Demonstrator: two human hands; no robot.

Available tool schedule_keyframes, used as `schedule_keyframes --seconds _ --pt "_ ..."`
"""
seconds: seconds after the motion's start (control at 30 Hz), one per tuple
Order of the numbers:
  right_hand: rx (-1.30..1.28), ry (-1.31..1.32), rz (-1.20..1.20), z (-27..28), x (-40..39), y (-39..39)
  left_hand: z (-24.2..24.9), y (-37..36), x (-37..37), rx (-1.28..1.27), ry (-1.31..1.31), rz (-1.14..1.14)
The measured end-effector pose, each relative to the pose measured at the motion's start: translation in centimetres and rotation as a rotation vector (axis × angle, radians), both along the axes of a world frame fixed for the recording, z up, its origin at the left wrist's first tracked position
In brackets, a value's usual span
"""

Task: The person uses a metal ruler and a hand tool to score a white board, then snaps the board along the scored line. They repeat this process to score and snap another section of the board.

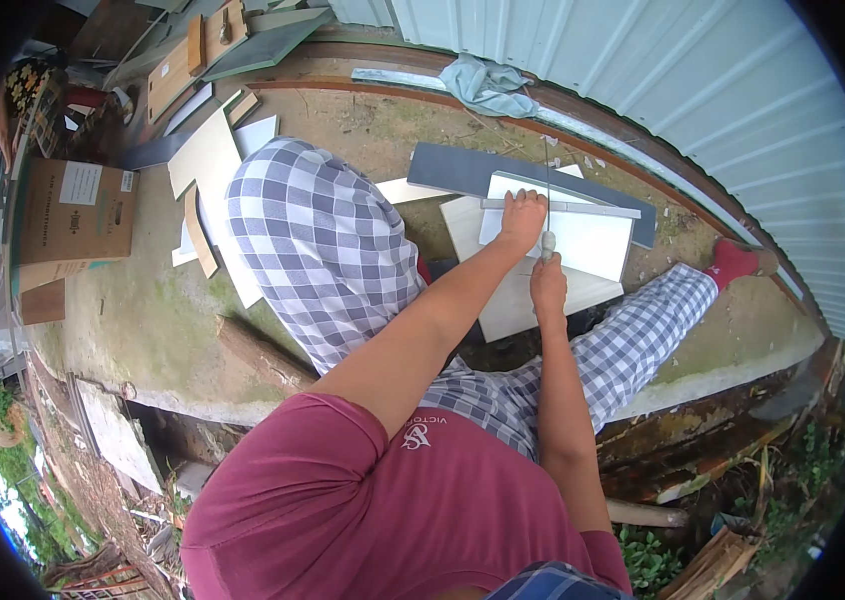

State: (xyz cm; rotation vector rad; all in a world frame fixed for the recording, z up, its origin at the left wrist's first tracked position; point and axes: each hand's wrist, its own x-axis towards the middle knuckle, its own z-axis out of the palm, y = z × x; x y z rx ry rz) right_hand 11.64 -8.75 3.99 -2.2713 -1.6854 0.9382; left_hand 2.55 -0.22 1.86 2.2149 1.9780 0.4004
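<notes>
My left hand (pixel 524 220) is closed over a narrow grey metal bar (pixel 593 209), pressing it down on a white board (pixel 588 245). My right hand (pixel 548 287) grips the pale handle of a saw (pixel 548 243). Its thin blade, seen nearly edge-on, points away from me and crosses the bar just right of my left fingers. Beneath the white board are a pale panel (pixel 503 312) and a long dark grey board (pixel 463 168). How deep the blade sits in the bar is too small to tell.
My bent left leg (pixel 318 240) and outstretched right leg (pixel 658 325) flank the boards. Loose panels (pixel 205 150) and a cardboard box (pixel 78 210) stand left. A corrugated metal wall (pixel 673 90) with a cloth (pixel 486 85) at its foot borders the back. Part of another person (pixel 21 95) shows far left.
</notes>
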Motion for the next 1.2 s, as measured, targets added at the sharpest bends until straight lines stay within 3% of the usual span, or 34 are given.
schedule_keyframes --seconds 1.2 --pt "-0.021 0.013 -0.018 0.0 0.6 -4.6 0.4 -0.3 -0.1 -0.077 -0.026 -0.019"
